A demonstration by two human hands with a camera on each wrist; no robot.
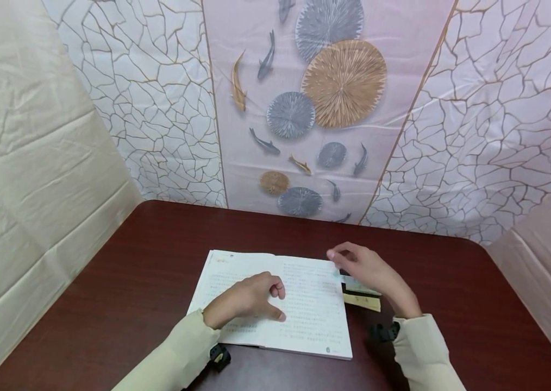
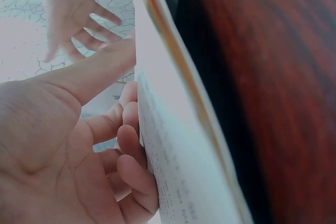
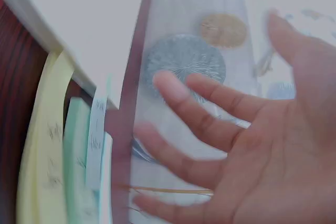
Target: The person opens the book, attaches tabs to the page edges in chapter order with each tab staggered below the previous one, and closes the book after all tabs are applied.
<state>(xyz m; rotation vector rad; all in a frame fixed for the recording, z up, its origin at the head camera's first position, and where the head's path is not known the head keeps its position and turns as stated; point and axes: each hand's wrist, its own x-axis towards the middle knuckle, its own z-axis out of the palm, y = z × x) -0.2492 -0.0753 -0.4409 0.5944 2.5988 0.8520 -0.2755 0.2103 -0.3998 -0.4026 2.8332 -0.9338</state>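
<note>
An open book (image 1: 305, 326) with printed pages lies on the dark red table. My left hand (image 1: 251, 296) is over its middle, with loosely bent fingertips at the page in the left wrist view. At the book's top right corner is my right hand (image 1: 368, 266), its fingers apart and holding nothing in the right wrist view. Paper index tabs stick out past the right page edge: a yellow tab (image 3: 44, 145), a green tab (image 3: 76, 150) and a pale blue tab (image 3: 96, 140), each with handwriting. The right hand partly covers them in the head view.
Bare brown-red tabletop (image 1: 109, 304) surrounds the book. A patterned cloth (image 1: 256, 179) with fish and round motifs hangs behind the table's far edge, and cream cloth (image 1: 36, 190) hangs on the left. Each wrist wears a small black camera (image 1: 219, 355).
</note>
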